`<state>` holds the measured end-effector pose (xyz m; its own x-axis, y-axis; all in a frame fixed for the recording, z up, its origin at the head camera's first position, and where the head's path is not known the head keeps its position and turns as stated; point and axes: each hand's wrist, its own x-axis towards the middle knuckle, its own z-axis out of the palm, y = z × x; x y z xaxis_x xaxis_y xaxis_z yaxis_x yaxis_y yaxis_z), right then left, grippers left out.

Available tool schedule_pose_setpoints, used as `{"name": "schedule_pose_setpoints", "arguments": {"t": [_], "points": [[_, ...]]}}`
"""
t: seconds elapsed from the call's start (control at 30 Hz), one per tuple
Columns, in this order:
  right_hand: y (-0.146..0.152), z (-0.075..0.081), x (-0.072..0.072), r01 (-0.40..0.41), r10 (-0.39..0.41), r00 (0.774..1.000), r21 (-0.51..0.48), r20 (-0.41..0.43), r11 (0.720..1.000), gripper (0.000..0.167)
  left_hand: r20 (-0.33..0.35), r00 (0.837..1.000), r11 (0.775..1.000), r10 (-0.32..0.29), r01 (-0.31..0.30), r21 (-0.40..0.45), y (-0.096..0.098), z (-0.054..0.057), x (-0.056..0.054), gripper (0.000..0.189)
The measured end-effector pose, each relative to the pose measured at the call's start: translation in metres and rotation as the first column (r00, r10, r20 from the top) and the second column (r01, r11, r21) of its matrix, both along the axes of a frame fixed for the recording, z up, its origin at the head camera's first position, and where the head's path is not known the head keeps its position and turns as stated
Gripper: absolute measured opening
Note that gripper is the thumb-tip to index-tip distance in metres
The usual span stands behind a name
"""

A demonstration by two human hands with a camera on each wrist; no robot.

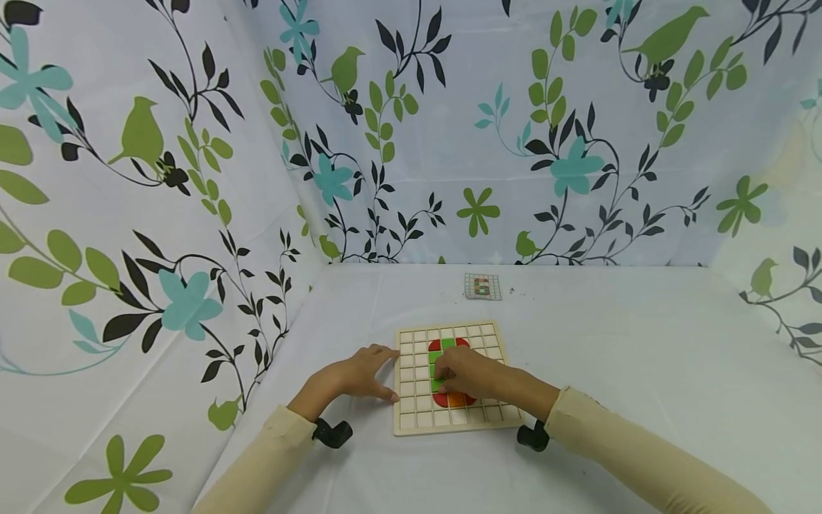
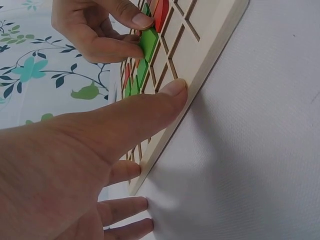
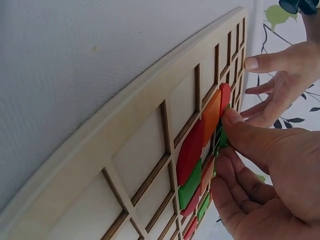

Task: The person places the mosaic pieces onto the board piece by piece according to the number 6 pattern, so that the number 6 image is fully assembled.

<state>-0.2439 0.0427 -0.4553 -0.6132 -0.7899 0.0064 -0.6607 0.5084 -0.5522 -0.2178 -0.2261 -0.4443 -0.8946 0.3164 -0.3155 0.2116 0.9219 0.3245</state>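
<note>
A wooden grid board (image 1: 411, 430) lies on the table, with red, green and orange tiles set in a block of its squares. My left hand (image 1: 359, 373) is spread at the board's left side. Its thumb (image 2: 172, 90) rests on the frame, and the fingers reach the edge further along. Over the block bends my right hand (image 1: 474, 373), thumb and fingertips pinching a green tile (image 2: 148, 44) at the left column. Near that thumb are an orange tile (image 3: 211, 111) and a red tile (image 3: 190, 154). The right hand covers the middle of the block in the head view.
Behind the board lies a small printed card (image 1: 481, 287) showing a grid with a coloured pattern. A white cloth (image 1: 610, 343) covers the table. Patterned curtains (image 1: 417, 143) with birds and leaves hang at the back and sides. Each wrist wears a black camera (image 1: 332, 432).
</note>
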Motion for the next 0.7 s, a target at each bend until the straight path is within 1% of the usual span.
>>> {"name": "schedule_pose_setpoints", "arguments": {"t": [0.27, 0.4, 0.57, 0.7], "points": [[-0.0012, -0.002, 0.0008, 0.029, -0.028, 0.999, 0.015, -0.036, 0.999, 0.011, -0.01, 1.0, 1.0, -0.003, 0.003, -0.001, -0.0002, 0.0015, 0.0002, 0.094], [-0.0014, -0.0025, 0.0012, 0.023, -0.023, 0.999, 0.006, -0.048, 1.0, 0.011, -0.012, 1.0, 1.0, -0.004, 0.004, -0.006, -0.0005, 0.0019, 0.0005, 0.095], [-0.0007, -0.0028, 0.0013, 0.021, -0.022, 1.0, -0.024, -0.022, 0.999, 0.013, -0.003, 1.0, 1.0, -0.006, 0.006, -0.005, 0.0006, 0.0023, 0.0016, 0.094], [-0.0008, -0.0036, 0.0009, 0.05, -0.049, 0.999, -0.024, 0.018, 0.998, 0.014, -0.002, 1.0, 1.0, -0.006, 0.006, -0.003, 0.0013, 0.0031, 0.0024, 0.094]]}}
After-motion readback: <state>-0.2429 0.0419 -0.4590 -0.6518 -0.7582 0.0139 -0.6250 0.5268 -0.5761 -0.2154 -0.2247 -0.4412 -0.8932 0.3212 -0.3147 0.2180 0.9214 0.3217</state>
